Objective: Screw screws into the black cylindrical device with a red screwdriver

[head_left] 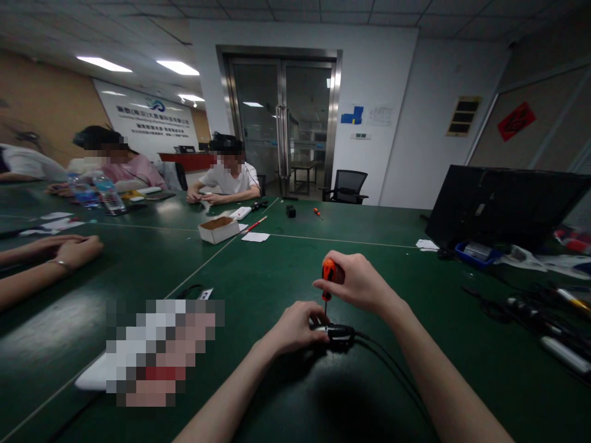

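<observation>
My right hand (357,280) is wrapped round the orange-and-black handle of a screwdriver (329,271). The screwdriver stands upright, its shaft pointing down at a small black-and-silver device (340,334) on the green table. Whether the tip sits in a screw is hidden by fingers. My left hand (299,326) grips the left end of that device, its fingers curled beside the screwdriver shaft. Thin black cables (376,344) run from the device's right end toward the table's near edge.
A dark monitor (503,206), a blue tray (478,253) and several tools with cables (530,314) lie right. A white box (219,229) and another screwdriver (317,213) are farther off. Co-workers sit left and across; one's hands (78,249) rest nearby. A blurred-out pale object (92,372) lies left.
</observation>
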{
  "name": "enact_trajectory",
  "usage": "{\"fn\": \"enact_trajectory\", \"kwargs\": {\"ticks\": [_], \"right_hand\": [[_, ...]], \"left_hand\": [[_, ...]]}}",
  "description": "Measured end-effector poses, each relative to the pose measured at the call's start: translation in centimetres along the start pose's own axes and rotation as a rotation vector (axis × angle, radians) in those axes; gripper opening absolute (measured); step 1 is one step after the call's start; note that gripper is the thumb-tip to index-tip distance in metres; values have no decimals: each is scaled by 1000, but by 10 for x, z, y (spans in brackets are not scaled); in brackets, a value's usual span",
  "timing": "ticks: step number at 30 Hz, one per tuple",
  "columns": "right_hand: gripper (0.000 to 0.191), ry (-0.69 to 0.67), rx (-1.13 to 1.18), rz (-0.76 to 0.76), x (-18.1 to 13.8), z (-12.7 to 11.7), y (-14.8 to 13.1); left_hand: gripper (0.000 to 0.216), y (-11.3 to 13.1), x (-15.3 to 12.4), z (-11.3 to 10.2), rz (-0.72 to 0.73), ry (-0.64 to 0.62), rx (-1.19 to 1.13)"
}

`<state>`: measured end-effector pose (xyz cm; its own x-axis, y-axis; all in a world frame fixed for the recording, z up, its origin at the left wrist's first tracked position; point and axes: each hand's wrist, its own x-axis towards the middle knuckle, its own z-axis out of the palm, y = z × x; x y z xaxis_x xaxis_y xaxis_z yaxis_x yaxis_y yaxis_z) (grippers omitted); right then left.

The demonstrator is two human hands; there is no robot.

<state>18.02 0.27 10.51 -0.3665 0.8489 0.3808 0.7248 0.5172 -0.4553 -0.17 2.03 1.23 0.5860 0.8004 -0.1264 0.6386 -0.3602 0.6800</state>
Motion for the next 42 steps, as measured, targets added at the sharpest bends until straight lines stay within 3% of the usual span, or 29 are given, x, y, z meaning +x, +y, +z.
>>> {"fn": "enact_trajectory", "kwargs": {"ticks": [9, 18, 22, 34, 42], "right_hand": [[20, -97, 4, -77, -6, -6, 17], [18, -52, -61, -102, -6, -3, 16], [16, -23, -28, -101, -6, -1, 17], [17, -46, -18, -91, -2, 4, 23], [18, -54, -21, -74, -1, 6, 25]], "left_hand": [[23, 0, -1, 1, 59, 14, 22], [28, -3, 0, -2, 103, -48, 35], [19, -6, 0, -1, 134, -50, 26], [30, -13, 3, -3, 195, -90, 90], [21, -14, 5, -3, 208, -94, 87]]}}
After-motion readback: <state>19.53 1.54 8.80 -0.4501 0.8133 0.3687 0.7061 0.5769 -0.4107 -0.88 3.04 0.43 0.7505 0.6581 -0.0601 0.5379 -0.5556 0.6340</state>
